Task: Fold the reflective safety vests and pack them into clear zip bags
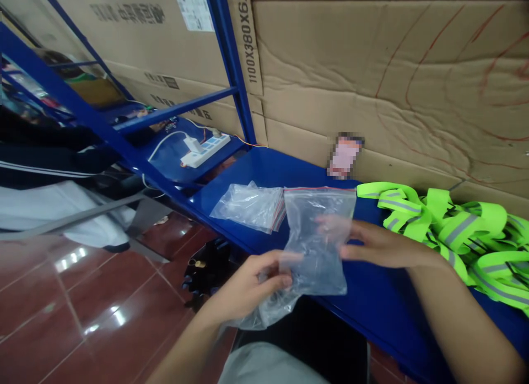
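You hold a clear zip bag over the blue table's near edge, left hand pinching its lower corner, right hand gripping its right side. It looks empty; reflective bands lie loose at right, spare bags beyond.

Bag stack lies on the table left of the held bag; straps lie right.

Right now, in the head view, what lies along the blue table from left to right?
White power strip → pile of clear bags → held clear zip bag → neon reflective straps.
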A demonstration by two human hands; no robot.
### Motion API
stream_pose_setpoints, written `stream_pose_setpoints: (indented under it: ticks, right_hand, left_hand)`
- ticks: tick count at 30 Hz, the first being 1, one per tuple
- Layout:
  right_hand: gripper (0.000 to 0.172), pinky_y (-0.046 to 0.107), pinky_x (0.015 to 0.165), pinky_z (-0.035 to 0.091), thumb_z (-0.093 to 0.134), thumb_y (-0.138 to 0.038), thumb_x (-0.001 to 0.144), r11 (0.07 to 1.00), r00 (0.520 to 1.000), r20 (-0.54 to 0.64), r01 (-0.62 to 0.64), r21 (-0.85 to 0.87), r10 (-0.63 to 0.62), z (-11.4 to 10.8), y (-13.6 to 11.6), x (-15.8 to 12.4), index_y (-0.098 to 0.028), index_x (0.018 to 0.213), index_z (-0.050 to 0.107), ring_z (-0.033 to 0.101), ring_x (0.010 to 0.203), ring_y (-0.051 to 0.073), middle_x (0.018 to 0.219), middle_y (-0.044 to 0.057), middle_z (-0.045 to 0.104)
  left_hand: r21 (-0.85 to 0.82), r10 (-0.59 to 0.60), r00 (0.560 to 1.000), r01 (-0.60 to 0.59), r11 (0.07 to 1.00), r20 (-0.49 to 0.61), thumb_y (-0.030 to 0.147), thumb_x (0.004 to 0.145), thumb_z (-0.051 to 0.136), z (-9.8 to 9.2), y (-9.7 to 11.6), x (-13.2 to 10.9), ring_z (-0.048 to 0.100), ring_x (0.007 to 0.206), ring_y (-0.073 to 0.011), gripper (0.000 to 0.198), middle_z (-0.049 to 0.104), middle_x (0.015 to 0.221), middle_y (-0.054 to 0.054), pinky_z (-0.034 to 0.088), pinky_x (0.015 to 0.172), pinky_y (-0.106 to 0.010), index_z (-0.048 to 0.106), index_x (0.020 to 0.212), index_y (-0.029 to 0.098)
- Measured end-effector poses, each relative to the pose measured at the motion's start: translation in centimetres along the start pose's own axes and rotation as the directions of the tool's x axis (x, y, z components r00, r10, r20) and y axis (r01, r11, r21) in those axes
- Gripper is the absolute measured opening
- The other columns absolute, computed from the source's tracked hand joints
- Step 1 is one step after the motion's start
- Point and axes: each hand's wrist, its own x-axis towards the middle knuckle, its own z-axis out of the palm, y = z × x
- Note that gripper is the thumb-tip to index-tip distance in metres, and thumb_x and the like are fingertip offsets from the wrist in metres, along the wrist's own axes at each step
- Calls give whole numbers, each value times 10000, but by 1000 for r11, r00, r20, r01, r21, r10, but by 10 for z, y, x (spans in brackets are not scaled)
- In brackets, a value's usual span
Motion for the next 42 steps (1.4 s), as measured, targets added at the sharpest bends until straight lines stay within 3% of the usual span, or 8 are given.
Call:
stream_pose_setpoints:
  ticks: [5,14,26,32,35,38,40,42]
  right_hand:
    - [423,283,655,551,823,-479,815,971,961,-266,-6,239,72,-5,5,7,-163,1085,743,719,746,185,874,78,766]
    - [394,250,657,537,837,-462,815,981,976,-208,-25,191,65,-5,-6,0,-214,1108,751,676,730,142,925,48,751]
    - [348,240,634,550,842,-446,797,867,774,-612,183,463,163,42,-7,54,-217,965,642,705,742,143,876,16,747]
    - [455,285,662,553,812,-499,817,909,843,-515,81,409,156,74,11,77,-212,1057,554,727,828,184,1008,65,758]
    - [544,330,691,567,811,-527,807,960,881,-457,13,279,121,68,14,78,-219,1148,519,718,873,211,1090,93,733]
    - [587,458,946,563,733,-512,883,979,713,-676,83,-184,-187,62,-2,87,-228,1332,482,644,1182,277,1374,159,607]
    - [518,501,1158,429,625,-450,975,821,584,-634,105,-561,-508,66,-21,104,-226,1418,477,493,1403,292,1504,163,508]
    - [439,490,1249,311,475,-406,1053,622,639,-406,147,-769,-653,75,-37,132,-215,1448,507,418,1479,273,1528,146,508]
  left_hand:
    - [9,-103,994,103,995,45,373,964,645,-11,-6,0,619,818,-143,366,680,920,-4,489,770,-272,674,1318,283]
    - [107,-125,977,107,989,174,434,952,661,-38,-14,-17,625,810,-160,397,703,960,-22,505,797,-305,685,1331,315]
    - [-445,-10,989,-57,894,-148,594,825,780,-43,-41,-7,505,589,-52,694,668,1319,-155,417,568,-227,605,1389,231]
    - [-357,-182,876,13,934,-446,507,906,709,-54,-23,0,553,670,-109,392,774,994,-93,448,683,-253,732,1074,153]
    - [-243,-153,849,30,970,-506,474,902,700,-79,-24,4,565,698,-124,336,768,924,-59,455,705,-255,733,1023,162]
    - [-152,-130,857,61,987,-498,439,884,699,-103,-30,14,578,730,-139,295,760,898,-60,455,732,-262,753,934,153]
    - [-120,-122,867,72,990,-484,410,880,680,-113,-36,24,586,747,-144,274,758,903,-67,452,744,-264,752,851,148]
    - [-80,-114,874,87,993,-472,383,879,649,-119,-44,35,599,756,-149,263,759,884,-69,451,743,-264,744,822,145]
